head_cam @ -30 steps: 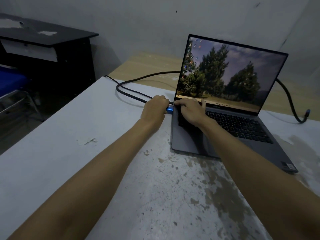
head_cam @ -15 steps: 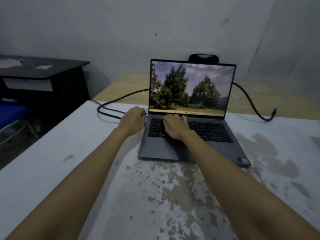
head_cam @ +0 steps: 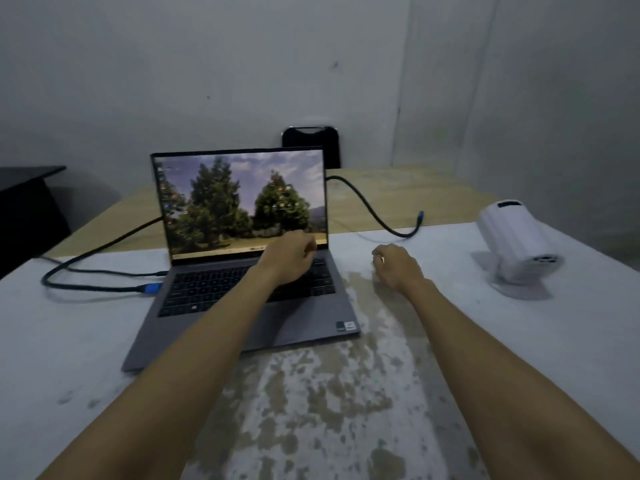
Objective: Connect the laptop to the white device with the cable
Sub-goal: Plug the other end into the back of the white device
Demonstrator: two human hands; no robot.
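A grey laptop (head_cam: 311,323) stands open on the white table (head_cam: 69,341), its screen showing trees. A black cable (head_cam: 367,206) has one blue plug (head_cam: 150,288) at the laptop's left side. It loops left, passes behind the screen, and ends in a free blue plug (head_cam: 420,216) right of the laptop. The white device (head_cam: 519,244) sits on its stand at the far right, apart from the cable. My left hand (head_cam: 291,258) hovers over the right of the keyboard, loosely curled and holding nothing. My right hand (head_cam: 394,265) is above the table just right of the laptop, holding nothing too.
A wooden table (head_cam: 398,192) adjoins the far edge, with a black chair back (head_cam: 311,143) behind it. A dark desk (head_cam: 24,195) stands at the left. The near tabletop has worn, stained patches (head_cam: 329,410).
My left hand let go of the plug at the laptop's left side and moved right over the keyboard. My right hand left the keyboard and moved right. The view swung right, revealing the white device.
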